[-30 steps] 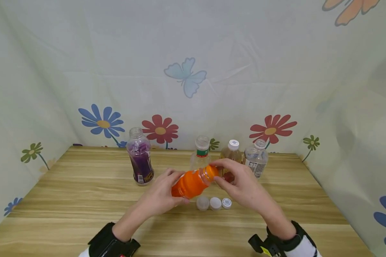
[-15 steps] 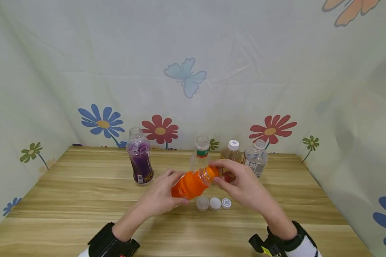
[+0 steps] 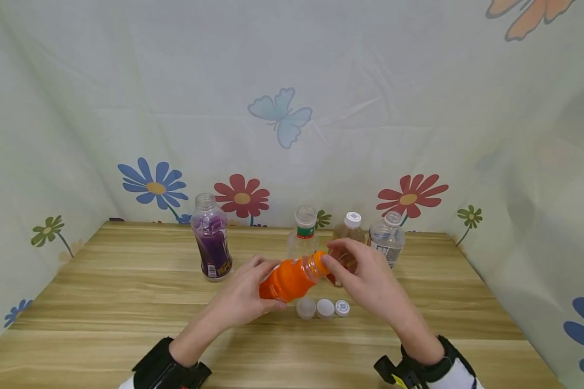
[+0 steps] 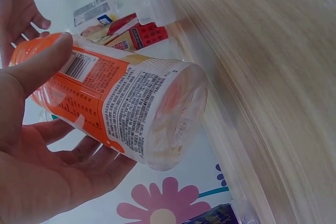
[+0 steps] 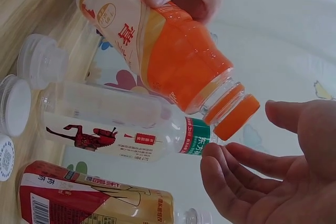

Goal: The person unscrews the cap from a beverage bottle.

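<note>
Right of the purple bottle (image 3: 212, 246), the left hand (image 3: 244, 294) grips the tilted orange bottle (image 3: 288, 280), fingers curled round its body. Farther right of the purple bottle, the right hand (image 3: 372, 278) has its thumb and fingers spread about the orange cap (image 5: 239, 117), thumb just apart from it.
</note>
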### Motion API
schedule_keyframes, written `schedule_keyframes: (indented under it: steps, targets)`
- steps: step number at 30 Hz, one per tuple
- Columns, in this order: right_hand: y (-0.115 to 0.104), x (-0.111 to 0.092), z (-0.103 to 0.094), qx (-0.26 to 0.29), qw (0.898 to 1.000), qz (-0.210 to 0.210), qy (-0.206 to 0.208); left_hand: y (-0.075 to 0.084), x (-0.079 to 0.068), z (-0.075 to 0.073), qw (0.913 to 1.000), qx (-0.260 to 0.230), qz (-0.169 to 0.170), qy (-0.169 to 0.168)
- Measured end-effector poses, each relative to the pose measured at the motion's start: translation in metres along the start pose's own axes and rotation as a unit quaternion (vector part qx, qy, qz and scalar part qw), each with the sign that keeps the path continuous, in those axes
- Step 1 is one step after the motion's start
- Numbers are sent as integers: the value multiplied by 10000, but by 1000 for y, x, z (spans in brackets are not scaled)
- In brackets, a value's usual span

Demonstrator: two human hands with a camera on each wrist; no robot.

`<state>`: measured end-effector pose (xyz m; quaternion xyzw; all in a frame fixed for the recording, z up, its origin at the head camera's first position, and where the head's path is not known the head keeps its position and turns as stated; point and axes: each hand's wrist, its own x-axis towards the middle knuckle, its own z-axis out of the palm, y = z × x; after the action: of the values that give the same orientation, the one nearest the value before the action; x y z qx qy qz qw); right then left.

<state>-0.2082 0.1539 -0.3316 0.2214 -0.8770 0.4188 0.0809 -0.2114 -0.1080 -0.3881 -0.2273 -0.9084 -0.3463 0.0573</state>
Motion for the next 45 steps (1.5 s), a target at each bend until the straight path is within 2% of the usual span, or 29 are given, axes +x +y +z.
schedule_keyframes:
  steps: [8, 15, 24, 45]
  targets:
    - [2, 0, 2, -44, 9999, -105, -90, 0, 0, 1, 10000, 15, 30, 40]
    - [3, -1, 1, -121, 9985, -505, -154, 1, 0, 0, 10000, 40, 4, 40]
    - [4, -1, -2, 102, 9958, -823, -378, -1, 0, 1, 10000, 68, 20, 52]
    - [2, -1, -2, 126, 9961, -734, -473, 0, 0, 0, 10000, 51, -69, 12]
